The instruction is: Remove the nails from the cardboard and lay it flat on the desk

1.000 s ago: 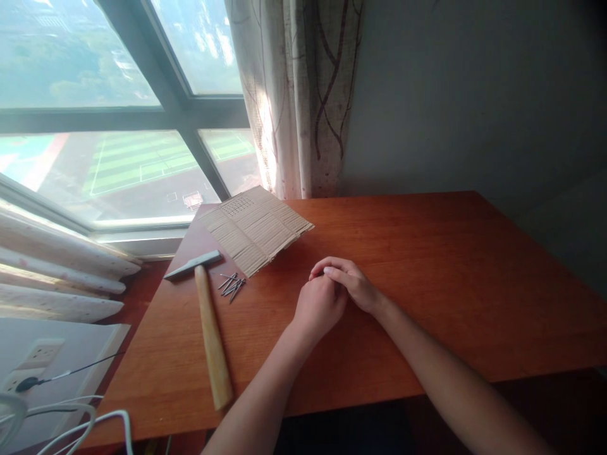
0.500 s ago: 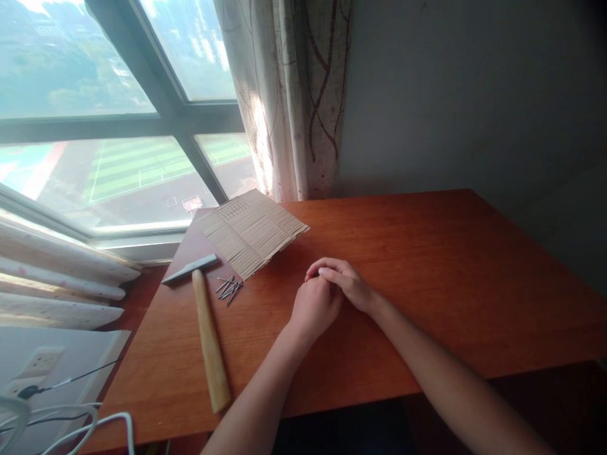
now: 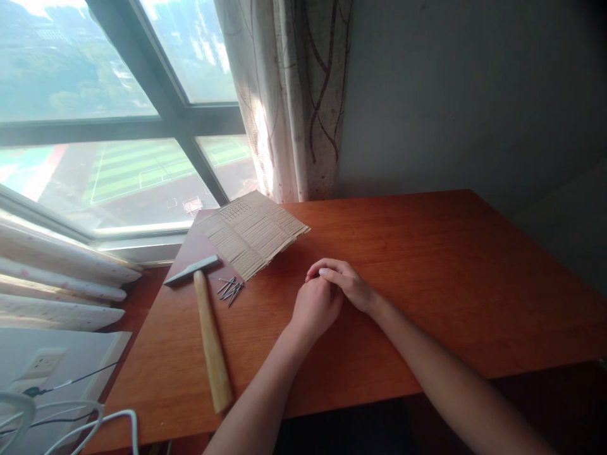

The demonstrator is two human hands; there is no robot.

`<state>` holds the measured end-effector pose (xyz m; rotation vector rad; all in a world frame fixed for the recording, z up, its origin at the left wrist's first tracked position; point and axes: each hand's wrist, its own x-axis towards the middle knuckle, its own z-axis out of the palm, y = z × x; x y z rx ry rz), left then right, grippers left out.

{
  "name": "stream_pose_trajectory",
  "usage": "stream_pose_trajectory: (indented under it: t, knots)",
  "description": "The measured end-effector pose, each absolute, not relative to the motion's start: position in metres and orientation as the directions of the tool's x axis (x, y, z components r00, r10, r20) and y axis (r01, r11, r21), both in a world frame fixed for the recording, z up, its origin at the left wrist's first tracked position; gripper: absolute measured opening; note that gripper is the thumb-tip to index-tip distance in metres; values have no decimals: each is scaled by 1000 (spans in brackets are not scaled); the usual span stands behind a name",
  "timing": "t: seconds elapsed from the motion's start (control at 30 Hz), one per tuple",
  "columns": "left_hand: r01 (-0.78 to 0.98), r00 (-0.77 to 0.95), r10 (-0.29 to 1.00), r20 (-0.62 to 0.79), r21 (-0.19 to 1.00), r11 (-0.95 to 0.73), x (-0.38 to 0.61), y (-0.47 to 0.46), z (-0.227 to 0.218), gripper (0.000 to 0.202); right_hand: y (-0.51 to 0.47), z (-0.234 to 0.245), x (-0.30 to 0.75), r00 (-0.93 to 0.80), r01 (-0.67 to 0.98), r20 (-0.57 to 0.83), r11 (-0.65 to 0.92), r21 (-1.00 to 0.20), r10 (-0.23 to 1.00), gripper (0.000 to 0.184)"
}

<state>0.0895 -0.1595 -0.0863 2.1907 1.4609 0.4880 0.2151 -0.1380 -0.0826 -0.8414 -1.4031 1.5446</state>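
Note:
My left hand (image 3: 315,309) rests curled on the wooden table (image 3: 441,265) near its middle. My right hand (image 3: 351,285) lies over it, fingers folded across the left knuckles, so the two hands are clasped together. Neither shows anything in its grip. To their left lies a hammer (image 3: 209,344) with a pale wooden handle and a steel head pointing left. A small heap of nails (image 3: 230,289) sits just right of the hammer head. Behind the nails lies a ribbed cardboard sheet (image 3: 253,232) with small holes at its far corner.
A patterned curtain (image 3: 294,95) hangs behind the table's far left corner beside a large window (image 3: 118,95). Left of the table are a white surface with a wall socket (image 3: 40,363) and white cables (image 3: 80,423). A grey wall stands behind the table.
The view has shifted slightly; both hands stay clasped in the same spot on the table and nothing else has moved.

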Motion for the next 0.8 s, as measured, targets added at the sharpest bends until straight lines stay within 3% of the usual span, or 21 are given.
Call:
stream_pose_trajectory:
  t: [0.8]
  knots:
    - [764,386,922,36,547,-341,89,-160,-86,18,-138,-82,215,-402,-149,68,8,-989,913,22]
